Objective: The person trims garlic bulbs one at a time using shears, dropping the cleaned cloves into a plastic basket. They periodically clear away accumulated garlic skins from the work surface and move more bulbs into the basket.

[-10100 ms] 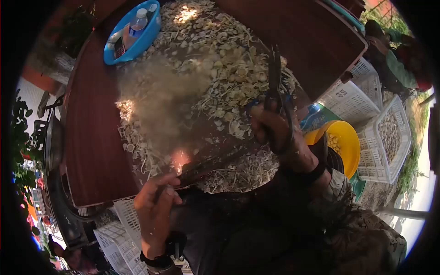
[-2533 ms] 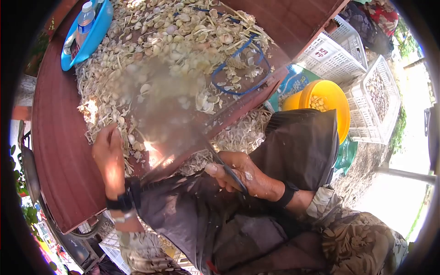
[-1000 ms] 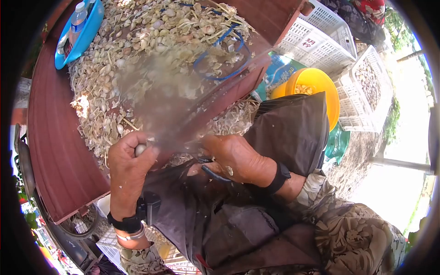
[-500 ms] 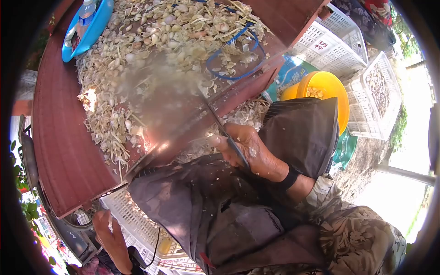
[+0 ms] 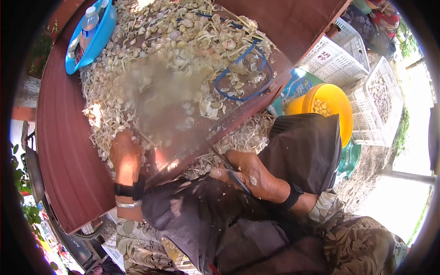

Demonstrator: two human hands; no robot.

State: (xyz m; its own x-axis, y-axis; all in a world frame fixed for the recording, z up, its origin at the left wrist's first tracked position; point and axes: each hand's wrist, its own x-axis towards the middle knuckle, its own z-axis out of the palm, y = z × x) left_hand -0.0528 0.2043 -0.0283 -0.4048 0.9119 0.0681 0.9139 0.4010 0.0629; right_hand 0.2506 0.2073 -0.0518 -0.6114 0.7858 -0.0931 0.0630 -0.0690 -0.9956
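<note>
My right hand point(image 5: 256, 176) is closed round a knife point(image 5: 221, 159), whose thin dark blade points up and left over my lap toward the table edge. My left hand point(image 5: 125, 151), back upward, reaches onto the near left side of a pile of garlic cloves and dry skins point(image 5: 160, 41). Its fingertips are hidden among the garlic, so what they touch cannot be made out. A dark apron point(image 5: 201, 220) with bits of skin on it covers my lap.
The red-brown table point(image 5: 68, 169) carries a blue basin point(image 5: 98, 39) with a plastic bottle point(image 5: 89, 24), and a blue cord loop point(image 5: 217, 87). At right stand a yellow bucket point(image 5: 346, 112) with peeled cloves and white crates point(image 5: 362, 107). A blur covers the middle view.
My left hand has risen from beside the lower left table edge onto the garlic pile. My right hand keeps the knife over my lap. The view has shifted slightly.
</note>
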